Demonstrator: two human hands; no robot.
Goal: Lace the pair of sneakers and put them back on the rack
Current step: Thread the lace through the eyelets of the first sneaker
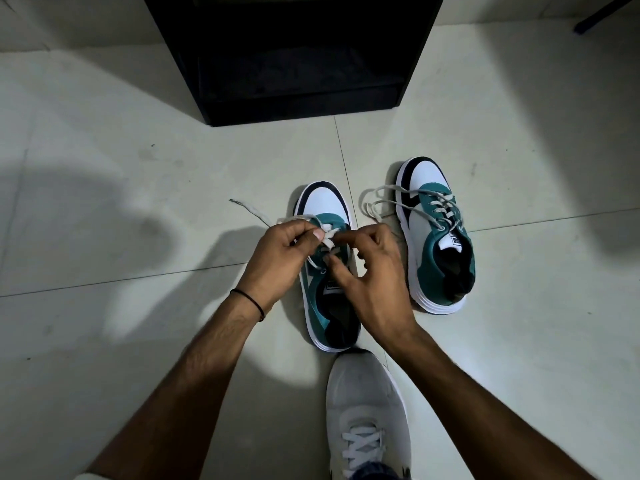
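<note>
Two teal, white and navy sneakers stand on the tiled floor, toes pointing away from me. Over the left sneaker (pixel 323 202) both hands work its grey lace (pixel 251 211). My left hand (pixel 280 258) pinches a stretch of lace between thumb and forefinger, and the lace's free end trails left on the floor. My right hand (pixel 370 271) pinches the lace over the eyelets, fingers curled. The right sneaker (pixel 438 244) stands apart with its lace (pixel 377 202) threaded through the eyelets and the loose ends looped to its left.
A black shoe rack (pixel 294 57) stands straight ahead, its lower shelf dark and open. My own foot in a grey shoe (pixel 367 410) rests just behind the left sneaker. A dark leg of some furniture (pixel 602 15) shows at the top right. Pale floor tiles lie all around.
</note>
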